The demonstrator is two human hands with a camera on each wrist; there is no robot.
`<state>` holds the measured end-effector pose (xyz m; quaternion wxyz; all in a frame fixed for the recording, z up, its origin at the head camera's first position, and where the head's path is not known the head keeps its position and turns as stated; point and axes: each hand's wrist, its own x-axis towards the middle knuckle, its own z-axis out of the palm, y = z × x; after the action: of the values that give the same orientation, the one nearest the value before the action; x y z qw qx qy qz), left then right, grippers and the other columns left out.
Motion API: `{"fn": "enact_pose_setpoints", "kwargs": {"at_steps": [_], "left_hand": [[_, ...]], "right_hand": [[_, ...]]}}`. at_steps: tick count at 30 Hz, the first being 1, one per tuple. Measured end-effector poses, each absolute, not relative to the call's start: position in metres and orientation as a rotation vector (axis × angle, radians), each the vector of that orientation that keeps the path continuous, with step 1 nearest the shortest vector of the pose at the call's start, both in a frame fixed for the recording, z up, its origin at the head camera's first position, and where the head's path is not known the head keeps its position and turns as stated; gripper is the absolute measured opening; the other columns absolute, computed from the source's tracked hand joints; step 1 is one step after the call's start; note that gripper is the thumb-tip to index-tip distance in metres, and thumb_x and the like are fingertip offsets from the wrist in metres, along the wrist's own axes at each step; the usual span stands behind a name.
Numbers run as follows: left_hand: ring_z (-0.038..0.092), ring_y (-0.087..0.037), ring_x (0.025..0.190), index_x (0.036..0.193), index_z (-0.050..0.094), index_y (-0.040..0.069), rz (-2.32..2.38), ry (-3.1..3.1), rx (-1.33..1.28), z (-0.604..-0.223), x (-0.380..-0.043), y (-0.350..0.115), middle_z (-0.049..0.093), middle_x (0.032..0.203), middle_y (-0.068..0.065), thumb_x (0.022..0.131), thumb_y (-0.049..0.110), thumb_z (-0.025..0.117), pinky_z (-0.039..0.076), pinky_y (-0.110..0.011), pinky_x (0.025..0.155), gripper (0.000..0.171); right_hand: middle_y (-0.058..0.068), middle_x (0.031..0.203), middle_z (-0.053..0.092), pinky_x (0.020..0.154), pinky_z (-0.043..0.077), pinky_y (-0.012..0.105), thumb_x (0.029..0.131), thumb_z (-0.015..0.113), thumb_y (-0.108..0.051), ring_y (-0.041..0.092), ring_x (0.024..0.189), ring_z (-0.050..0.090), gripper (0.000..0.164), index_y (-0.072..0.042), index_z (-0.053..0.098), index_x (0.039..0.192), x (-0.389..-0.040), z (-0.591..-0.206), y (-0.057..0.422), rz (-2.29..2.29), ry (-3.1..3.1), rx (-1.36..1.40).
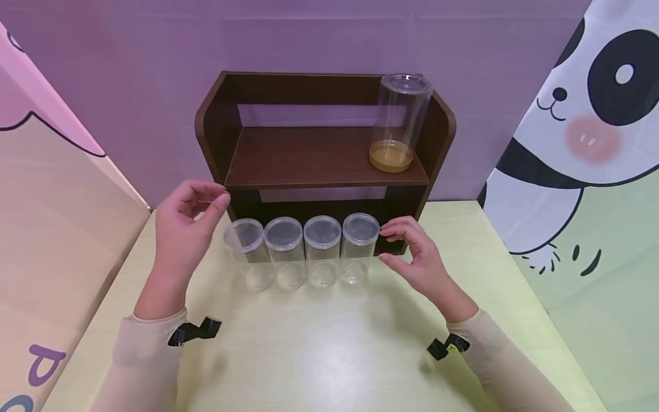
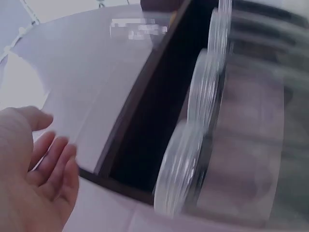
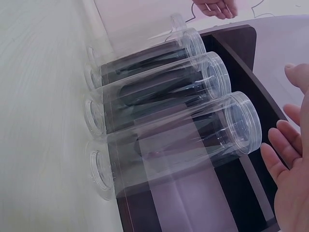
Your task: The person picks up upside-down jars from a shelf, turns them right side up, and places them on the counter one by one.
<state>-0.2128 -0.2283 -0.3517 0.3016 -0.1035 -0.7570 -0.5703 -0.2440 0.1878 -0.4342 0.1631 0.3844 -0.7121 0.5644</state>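
Observation:
Several clear plastic jars with clear lids stand upright in a row on the table, the leftmost jar [image 1: 245,236] and the rightmost jar [image 1: 361,230] at the row's ends. My right hand [image 1: 417,257] is beside the rightmost jar, its fingers loosely bent and holding nothing. Its fingertips lie close to that jar's lid [image 3: 244,123]; whether they touch I cannot tell. My left hand [image 1: 187,220], with nothing in it, hovers above and left of the leftmost jar. In the left wrist view its fingers [image 2: 53,164] are relaxed, and the jars look blurred.
Behind the row stands a dark brown two-tier shelf [image 1: 304,154]. On its upper board, at the right, is a taller clear jar [image 1: 391,157] with a yellow-brown bottom end. A pale wooden table [image 1: 319,349] lies beneath; printed cloths, one with a panda [image 1: 592,109], hang around it.

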Motion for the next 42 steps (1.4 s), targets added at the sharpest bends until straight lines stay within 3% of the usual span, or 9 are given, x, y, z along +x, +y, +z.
{"fn": "enact_pose_setpoints", "kwargs": {"at_steps": [7,12,19,25,34,42], "left_hand": [[0.070,-0.014,0.100,0.118,0.072,-0.001,-1.441,-1.881,-0.119,-0.348,-0.237,-0.242,0.071,0.108,0.005,0.098,0.007,0.082,0.055,-0.024,0.091,0.025],[0.067,-0.014,0.105,0.129,0.071,0.001,-1.318,-1.904,-0.110,-0.347,-0.250,-0.244,0.067,0.115,0.006,0.096,0.008,0.084,0.057,-0.023,0.094,0.037],[0.070,-0.007,0.104,0.142,0.070,0.005,-1.186,-1.933,-0.117,-0.346,-0.261,-0.245,0.067,0.128,-0.006,0.095,0.005,0.084,0.059,-0.016,0.092,0.049],[0.070,0.003,0.103,0.145,0.070,0.007,-1.165,-1.964,-0.185,-0.347,-0.266,-0.245,0.071,0.131,-0.009,0.095,0.003,0.082,0.059,-0.012,0.086,0.052],[0.070,0.002,0.105,0.145,0.072,0.012,-1.143,-1.967,-0.175,-0.347,-0.265,-0.244,0.073,0.131,-0.007,0.097,0.006,0.082,0.058,-0.011,0.085,0.050],[0.070,0.001,0.106,0.145,0.071,0.012,-1.127,-1.973,-0.172,-0.348,-0.265,-0.244,0.072,0.131,-0.007,0.097,0.007,0.083,0.058,-0.010,0.085,0.050]], "right_hand": [[0.022,0.128,0.063,0.106,0.053,0.026,0.085,0.080,0.022,0.021,0.121,0.060,0.041,0.006,0.071,0.121,-0.242,-0.436,0.188,1.604,-2.060,1.080],[0.022,0.128,0.063,0.105,0.052,0.026,0.085,0.080,0.022,0.021,0.121,0.060,0.038,0.012,0.069,0.120,-0.243,-0.437,0.188,1.598,-2.058,1.084],[0.021,0.129,0.064,0.105,0.053,0.027,0.086,0.081,0.020,0.022,0.120,0.061,0.042,0.001,0.073,0.122,-0.242,-0.434,0.187,1.589,-2.059,1.088],[0.020,0.130,0.064,0.105,0.053,0.026,0.087,0.080,0.019,0.022,0.121,0.060,0.040,0.000,0.073,0.122,-0.243,-0.431,0.187,1.568,-2.079,1.082],[0.020,0.130,0.065,0.104,0.053,0.027,0.090,0.079,0.015,0.022,0.120,0.061,0.036,0.001,0.072,0.122,-0.251,-0.415,0.191,1.466,-2.076,1.063],[0.025,0.130,0.064,0.103,0.054,0.031,0.091,0.084,0.008,0.032,0.122,0.060,0.043,0.011,0.064,0.128,-0.267,-0.384,0.184,1.290,-1.977,0.987]]}}
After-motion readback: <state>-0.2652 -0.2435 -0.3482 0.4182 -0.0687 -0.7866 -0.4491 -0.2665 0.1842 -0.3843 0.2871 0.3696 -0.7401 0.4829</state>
